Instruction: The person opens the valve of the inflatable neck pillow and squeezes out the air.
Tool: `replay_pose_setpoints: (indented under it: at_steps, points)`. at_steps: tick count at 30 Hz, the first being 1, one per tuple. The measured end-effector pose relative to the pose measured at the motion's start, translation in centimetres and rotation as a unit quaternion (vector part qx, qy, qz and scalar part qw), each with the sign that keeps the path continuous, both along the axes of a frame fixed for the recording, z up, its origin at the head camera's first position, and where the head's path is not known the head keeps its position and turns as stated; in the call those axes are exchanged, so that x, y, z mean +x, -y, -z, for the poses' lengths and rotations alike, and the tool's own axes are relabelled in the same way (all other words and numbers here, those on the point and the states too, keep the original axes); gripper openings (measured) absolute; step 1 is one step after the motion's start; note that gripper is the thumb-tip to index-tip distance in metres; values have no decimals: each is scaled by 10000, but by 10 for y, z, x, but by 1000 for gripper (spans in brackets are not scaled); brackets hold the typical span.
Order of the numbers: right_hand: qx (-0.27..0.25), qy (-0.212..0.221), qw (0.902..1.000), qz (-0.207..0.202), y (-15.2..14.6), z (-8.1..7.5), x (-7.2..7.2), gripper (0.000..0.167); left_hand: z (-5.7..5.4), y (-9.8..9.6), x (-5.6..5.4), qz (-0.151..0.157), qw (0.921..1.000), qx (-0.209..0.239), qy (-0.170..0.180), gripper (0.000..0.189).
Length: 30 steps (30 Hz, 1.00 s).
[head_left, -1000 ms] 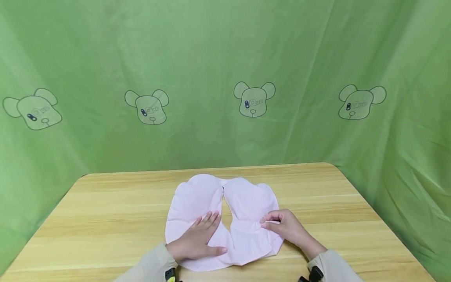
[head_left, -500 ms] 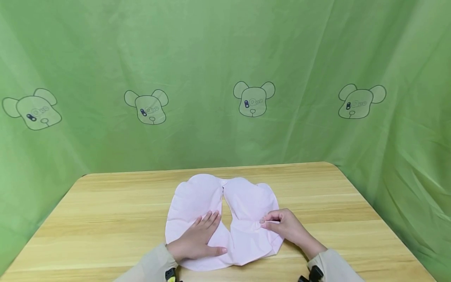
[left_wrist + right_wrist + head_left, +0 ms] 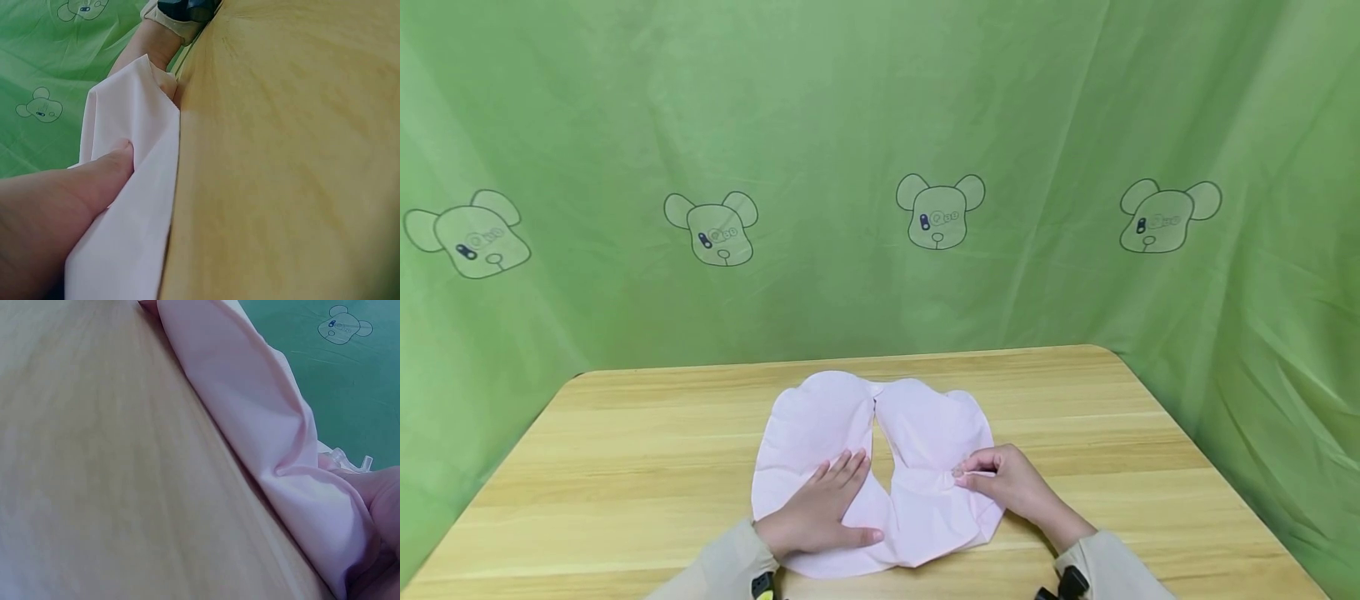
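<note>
A pale pink inflatable neck pillow (image 3: 827, 421) lies flat and wrinkled on the table, with a narrow slot down its middle. My left hand (image 3: 823, 510) rests on its near left part, fingers spread and straight. In the left wrist view, the thumb (image 3: 103, 178) lies along the pink material. My right hand (image 3: 1018, 487) pinches the pillow on its right half, thumb and forefinger together, and the material puckers there. Beside those fingers, the right wrist view shows a clear plastic valve (image 3: 339, 459) standing up. The fingertips' exact hold is partly hidden by the pillow.
The wooden table (image 3: 625, 467) has rounded far corners and reaches past the pillow on both sides. Behind it hangs a green curtain (image 3: 827, 100) printed with bear heads, which also runs along the sides. Dark wrist devices (image 3: 1072, 582) sit at both cuffs.
</note>
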State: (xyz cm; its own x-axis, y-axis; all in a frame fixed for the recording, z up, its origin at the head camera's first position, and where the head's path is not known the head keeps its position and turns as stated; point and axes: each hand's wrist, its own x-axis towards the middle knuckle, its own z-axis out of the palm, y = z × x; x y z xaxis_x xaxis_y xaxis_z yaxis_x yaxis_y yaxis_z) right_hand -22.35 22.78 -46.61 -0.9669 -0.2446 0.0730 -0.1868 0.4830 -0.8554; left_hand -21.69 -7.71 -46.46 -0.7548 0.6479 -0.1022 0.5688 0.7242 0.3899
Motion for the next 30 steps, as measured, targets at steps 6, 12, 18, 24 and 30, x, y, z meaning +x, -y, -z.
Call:
replay_pose_setpoints:
  at_steps: [6, 12, 18, 24, 30]
  points:
    - [2, 24, 10000, 7, -2, -2, 0, 10, 0, -2, -1, 19, 10000, 13, -44, 99]
    - [-94, 21, 10000, -9, -2, -2, 0, 9, -12, -4, -1, 73, 10000, 28, 0, 99]
    - [-183, 37, 9998, -78, 0, -1, 1, 10, -32, -12, -7, -223, 9992, 336, 82, 105]
    - [-108, -4, 9999, -50, 0, 1, 0, 10, -48, -32, -25, 92, 9953, 957, 63, 107]
    - [-139, -65, 9998, -152, -2, 1, 0, 10, -50, -59, -47, 490, 9886, 1395, 267, 110]
